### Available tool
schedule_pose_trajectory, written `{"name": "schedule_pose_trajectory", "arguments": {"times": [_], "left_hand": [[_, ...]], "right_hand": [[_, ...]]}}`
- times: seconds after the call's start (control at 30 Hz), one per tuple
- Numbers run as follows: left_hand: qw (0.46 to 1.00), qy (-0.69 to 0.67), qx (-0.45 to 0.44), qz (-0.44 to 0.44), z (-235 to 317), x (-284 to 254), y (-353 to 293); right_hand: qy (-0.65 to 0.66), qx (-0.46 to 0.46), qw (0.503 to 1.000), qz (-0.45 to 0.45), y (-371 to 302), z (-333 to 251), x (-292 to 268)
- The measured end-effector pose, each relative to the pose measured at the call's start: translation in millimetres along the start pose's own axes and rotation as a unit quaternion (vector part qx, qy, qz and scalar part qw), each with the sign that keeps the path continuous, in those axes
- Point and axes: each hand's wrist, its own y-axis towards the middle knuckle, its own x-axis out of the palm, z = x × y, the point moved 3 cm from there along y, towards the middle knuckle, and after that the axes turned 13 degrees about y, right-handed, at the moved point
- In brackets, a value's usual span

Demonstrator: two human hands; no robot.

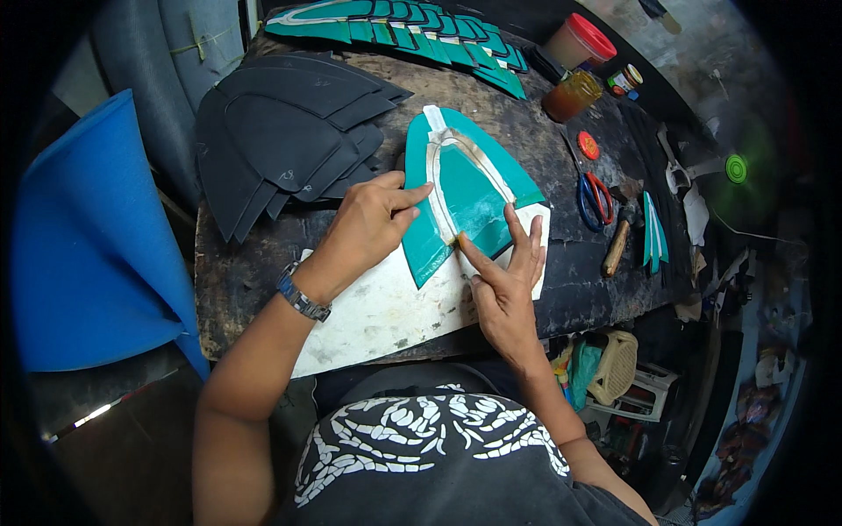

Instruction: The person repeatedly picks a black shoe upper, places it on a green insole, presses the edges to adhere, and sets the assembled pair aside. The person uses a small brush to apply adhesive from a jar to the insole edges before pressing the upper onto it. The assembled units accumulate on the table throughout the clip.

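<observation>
Two hands are on one teal shoe-upper piece [469, 188], which lies on a white board [386, 311] in the middle of the dark worktop [561, 289]. The left hand [368, 228] rests flat on the piece's left edge, fingers loosely together and its index finger stretched toward the pale glue band that loops around the centre. The right hand [500, 280] comes in from below, fingers spread, the index fingertip pressing the lower end of that band and the other fingers fanned over the piece's right corner. So the piece sits between and just above both hands, pinned at two spots.

Other stuff around: a stack of black cut pieces [281, 140] just left, a row of more teal pieces [421, 31] along the far edge, red-handled scissors [596, 197] off to the right, and a jar of amber glue [570, 95] near a red-lidded tub [579, 39].
</observation>
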Motion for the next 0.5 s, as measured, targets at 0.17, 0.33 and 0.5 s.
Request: {"name": "schedule_pose_trajectory", "arguments": {"times": [0.17,0.33,0.5], "left_hand": [[0.997,0.045,0.05,0.033,4.7,0.6,0.4],[0.987,-0.095,0.028,0.128,21.0,-38.4,8.8],[0.914,-0.271,0.028,0.3,-19.1,-147.3,99.2]], "right_hand": [[-0.058,-0.144,0.985,-0.082,-17.6,-17.6,15.0],[0.14,-0.075,0.984,0.079,-4.5,16.2,-20.9],[0.2,-0.077,0.962,0.167,-3.4,53.0,-28.4]]}}
